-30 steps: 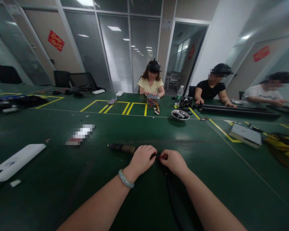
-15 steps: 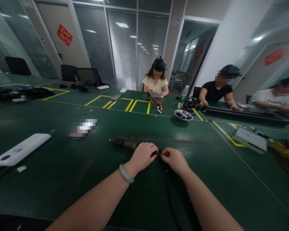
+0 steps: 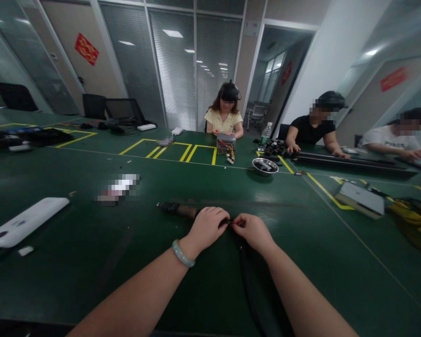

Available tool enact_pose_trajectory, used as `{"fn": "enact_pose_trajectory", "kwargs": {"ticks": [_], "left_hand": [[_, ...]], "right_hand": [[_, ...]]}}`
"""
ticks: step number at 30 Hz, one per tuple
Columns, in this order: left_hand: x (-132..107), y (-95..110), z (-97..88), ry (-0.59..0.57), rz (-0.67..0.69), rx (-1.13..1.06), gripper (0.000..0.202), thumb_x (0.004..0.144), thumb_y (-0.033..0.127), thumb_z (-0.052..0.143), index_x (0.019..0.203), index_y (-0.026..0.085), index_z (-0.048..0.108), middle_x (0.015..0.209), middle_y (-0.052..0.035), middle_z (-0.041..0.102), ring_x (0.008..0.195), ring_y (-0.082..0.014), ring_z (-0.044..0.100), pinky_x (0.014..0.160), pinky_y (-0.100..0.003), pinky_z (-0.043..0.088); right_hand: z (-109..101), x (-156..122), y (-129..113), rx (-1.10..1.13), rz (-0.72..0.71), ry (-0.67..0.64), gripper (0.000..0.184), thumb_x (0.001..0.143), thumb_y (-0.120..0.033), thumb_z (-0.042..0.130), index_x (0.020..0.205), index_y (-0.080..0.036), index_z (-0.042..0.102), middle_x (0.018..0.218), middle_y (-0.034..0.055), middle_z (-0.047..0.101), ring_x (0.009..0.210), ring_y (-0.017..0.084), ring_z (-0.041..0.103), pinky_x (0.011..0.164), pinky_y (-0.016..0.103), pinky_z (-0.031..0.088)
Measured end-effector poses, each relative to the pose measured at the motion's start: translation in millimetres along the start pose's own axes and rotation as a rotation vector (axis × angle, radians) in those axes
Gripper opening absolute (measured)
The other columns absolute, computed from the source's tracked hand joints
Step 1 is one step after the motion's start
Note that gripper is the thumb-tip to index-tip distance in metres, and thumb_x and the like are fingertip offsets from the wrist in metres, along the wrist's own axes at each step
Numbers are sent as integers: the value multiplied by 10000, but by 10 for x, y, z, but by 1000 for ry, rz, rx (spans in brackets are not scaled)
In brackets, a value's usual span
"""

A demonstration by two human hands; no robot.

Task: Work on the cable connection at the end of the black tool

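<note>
A dark, cylindrical electric screwdriver (image 3: 177,209) lies on the green table, its small metal tip pointing left. My left hand (image 3: 207,227) is closed over its rear end, which is hidden under the palm and fingers. Just to the right, my right hand (image 3: 253,231) pinches thumb and fingers together close to the left fingertips. What lies in that pinch is too small and dark to name. From beneath the right hand a black cord (image 3: 247,285) runs down toward the table's near edge.
A blurred-out item (image 3: 121,188) and a white handheld device (image 3: 30,222) lie left. Ahead stands a metal bowl (image 3: 265,166) of small parts. A grey box (image 3: 360,199) sits right. Across the table, several people work, one with a wired metal unit (image 3: 226,140).
The view has shifted slightly, so the surroundings sit a little further left. Both hands stay together at the screwdriver's rear end, with only small finger movement.
</note>
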State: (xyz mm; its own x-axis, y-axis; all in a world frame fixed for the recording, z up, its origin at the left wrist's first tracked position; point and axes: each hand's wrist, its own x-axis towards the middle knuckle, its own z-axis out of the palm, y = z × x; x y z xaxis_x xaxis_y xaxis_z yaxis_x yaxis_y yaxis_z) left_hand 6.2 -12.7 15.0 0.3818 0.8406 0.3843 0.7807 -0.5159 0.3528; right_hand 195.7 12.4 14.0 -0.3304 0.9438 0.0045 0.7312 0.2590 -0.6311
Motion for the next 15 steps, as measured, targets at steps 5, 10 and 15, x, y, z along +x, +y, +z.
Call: {"fn": "enact_pose_trajectory", "kwargs": {"ticks": [5, 10, 15], "left_hand": [[8, 3, 3, 5, -11, 13, 116, 839, 213, 652, 938, 228, 594, 978, -2, 623, 961, -200, 564, 886, -359, 409], [11, 6, -9, -10, 19, 19, 122, 861, 154, 596, 944, 244, 606, 1009, 9, 623, 981, -185, 562, 898, -351, 398], [7, 10, 0, 5, -5, 20, 184, 849, 171, 612, 1018, 236, 587, 1020, -7, 625, 986, -201, 562, 904, -363, 395]], "right_hand": [[0, 0, 21, 10, -23, 8, 127, 798, -299, 603, 820, -216, 697, 784, 5, 710, 690, 145, 631, 617, 223, 415], [2, 1, 34, 4, -53, 18, 126, 793, -299, 608, 811, -216, 700, 778, 8, 704, 689, 149, 624, 630, 229, 416], [5, -2, 18, 8, -36, 8, 126, 798, -294, 606, 810, -210, 700, 779, 11, 707, 693, 147, 630, 639, 225, 423]]}}
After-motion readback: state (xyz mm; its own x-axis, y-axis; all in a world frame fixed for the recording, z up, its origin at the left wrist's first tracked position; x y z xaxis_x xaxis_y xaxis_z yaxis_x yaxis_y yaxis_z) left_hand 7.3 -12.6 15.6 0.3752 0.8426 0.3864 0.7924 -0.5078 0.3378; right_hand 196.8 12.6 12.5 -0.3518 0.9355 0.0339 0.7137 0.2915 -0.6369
